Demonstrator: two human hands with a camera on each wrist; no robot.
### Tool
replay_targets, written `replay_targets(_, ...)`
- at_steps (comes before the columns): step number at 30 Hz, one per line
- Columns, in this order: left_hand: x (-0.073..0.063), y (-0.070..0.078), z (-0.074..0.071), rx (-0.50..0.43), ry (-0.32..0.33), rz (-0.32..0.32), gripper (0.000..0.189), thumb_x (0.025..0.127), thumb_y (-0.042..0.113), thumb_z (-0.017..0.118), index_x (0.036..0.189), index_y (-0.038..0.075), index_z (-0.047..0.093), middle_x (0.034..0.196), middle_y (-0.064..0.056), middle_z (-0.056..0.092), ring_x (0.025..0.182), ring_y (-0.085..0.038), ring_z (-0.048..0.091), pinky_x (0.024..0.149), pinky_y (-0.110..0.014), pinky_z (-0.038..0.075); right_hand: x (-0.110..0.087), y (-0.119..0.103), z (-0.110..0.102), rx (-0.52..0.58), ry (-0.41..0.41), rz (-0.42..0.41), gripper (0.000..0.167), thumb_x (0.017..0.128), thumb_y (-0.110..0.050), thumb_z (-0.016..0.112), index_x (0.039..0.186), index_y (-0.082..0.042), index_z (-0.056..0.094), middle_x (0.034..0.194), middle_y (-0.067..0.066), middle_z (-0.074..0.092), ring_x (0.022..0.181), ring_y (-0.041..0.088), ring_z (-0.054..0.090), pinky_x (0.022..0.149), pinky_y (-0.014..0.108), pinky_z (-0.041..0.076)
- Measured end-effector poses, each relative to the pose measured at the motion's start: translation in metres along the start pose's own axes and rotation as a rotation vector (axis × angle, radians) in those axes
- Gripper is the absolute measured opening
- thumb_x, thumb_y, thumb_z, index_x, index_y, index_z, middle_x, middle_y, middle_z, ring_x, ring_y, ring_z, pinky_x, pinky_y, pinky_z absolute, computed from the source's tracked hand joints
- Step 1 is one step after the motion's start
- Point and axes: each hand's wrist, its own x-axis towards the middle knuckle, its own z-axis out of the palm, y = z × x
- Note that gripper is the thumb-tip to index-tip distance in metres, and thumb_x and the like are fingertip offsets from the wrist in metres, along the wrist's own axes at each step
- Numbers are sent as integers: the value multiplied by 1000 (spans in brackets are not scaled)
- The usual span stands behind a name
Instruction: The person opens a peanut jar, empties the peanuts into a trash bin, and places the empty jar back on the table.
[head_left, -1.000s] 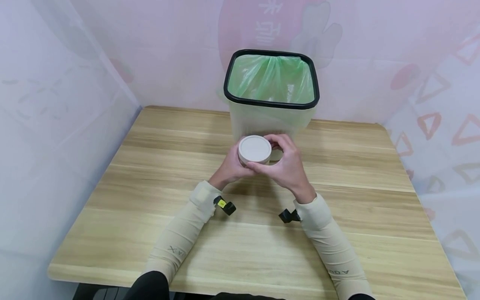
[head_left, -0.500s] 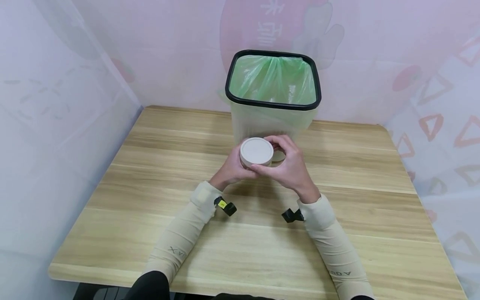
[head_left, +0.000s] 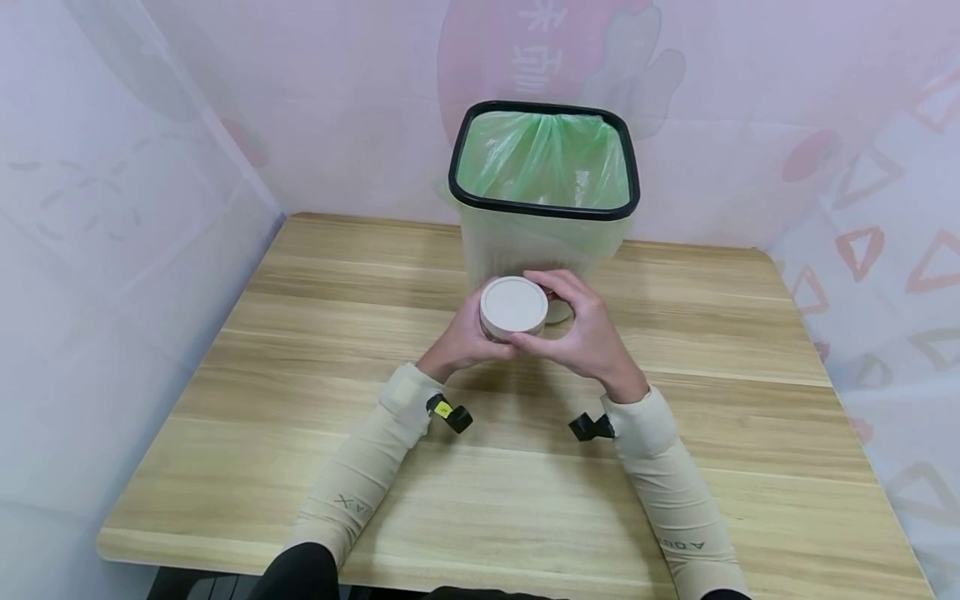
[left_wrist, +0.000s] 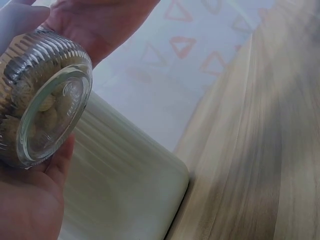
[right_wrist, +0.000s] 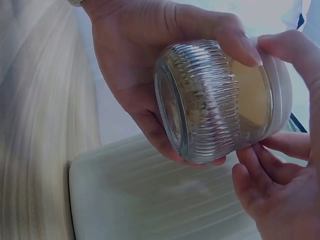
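Observation:
A ribbed clear glass jar (right_wrist: pixel 207 100) is held above the table, with its white lid (head_left: pixel 513 305) facing up. Behind the glass, several brown roundish pieces show in the left wrist view, where the jar bottom (left_wrist: pixel 55 117) faces the camera. My left hand (head_left: pixel 468 335) grips the jar's body from the left, its thumb across the glass in the right wrist view. My right hand (head_left: pixel 592 337) holds the lid between thumb at the front and fingers curled round the back; some of those fingers are hidden behind it in the head view.
A pale trash bin (head_left: pixel 536 242) with a black rim (head_left: pixel 543 208) and green liner bag (head_left: pixel 547 158) stands just beyond the hands, at the back of the wooden table (head_left: pixel 300 333). Printed fabric walls (head_left: pixel 337 108) enclose the table's back and sides.
My right wrist has swung slightly to the right, and the thumb has slid rightward along the lid's front. The left hand keeps its grip on the jar nearly in place.

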Motion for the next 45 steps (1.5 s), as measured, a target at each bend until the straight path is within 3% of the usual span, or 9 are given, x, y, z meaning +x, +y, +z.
replay_targets(3,0,0,0,-12,-5,-3,92,69,12,91,148,-3,47,143,-25,58,131,-24,55,121,-42,41,0,-1,-2,10,-17,-4,75,75,-15,95,143,-8,64,134,8,69,118,20,63,99,28,55)
replay_targets(8,1,-2,-1,-11,-12,4,99,71,36,97,148,-3,48,143,-26,57,132,-26,55,122,-44,40,-1,-4,-1,-5,-39,13,80,75,-17,94,148,-10,60,141,8,68,123,21,60,102,40,54)
replay_targets(12,1,-2,0,21,-2,-1,120,64,68,93,147,-5,47,142,-27,57,132,-29,55,121,-47,40,-2,-7,2,-23,-57,30,88,74,-23,97,151,-13,57,148,7,64,131,22,57,107,43,50)
replay_targets(15,1,-2,0,29,11,-11,131,59,78,89,149,-5,45,143,-27,56,133,-31,54,121,-50,40,-2,-9,4,-38,-48,41,93,72,-26,98,153,-13,54,149,6,61,132,22,56,107,43,49)
replay_targets(18,0,-2,0,15,29,-17,127,61,72,93,150,-5,44,144,-27,55,134,-33,53,122,-52,40,-2,-11,6,-70,4,47,94,70,-29,100,150,-9,55,143,8,61,128,22,57,107,42,49)
replay_targets(23,-1,-1,0,11,59,-15,96,68,23,94,147,-4,47,142,-27,57,134,-34,54,122,-51,41,-2,-15,9,-129,136,33,82,64,-35,102,131,-4,67,122,9,66,110,22,62,97,35,52)
replay_targets(26,0,0,0,20,63,-10,88,68,8,88,146,-4,49,141,-26,59,133,-33,55,122,-50,42,-2,-16,11,-150,182,26,76,62,-37,103,122,-5,70,114,8,67,100,21,62,88,31,51)
replay_targets(34,-1,0,1,25,61,-6,87,66,9,87,143,-6,49,139,-27,59,131,-33,55,121,-50,42,-2,-12,12,-160,190,27,72,63,-36,102,121,-6,71,113,8,68,99,19,63,88,35,54)
replay_targets(45,0,-2,1,1,50,-9,86,69,6,88,145,-4,49,141,-26,58,133,-31,55,121,-46,42,-3,-12,6,-108,107,18,76,70,-29,100,134,-6,68,127,8,70,113,20,67,101,40,57)
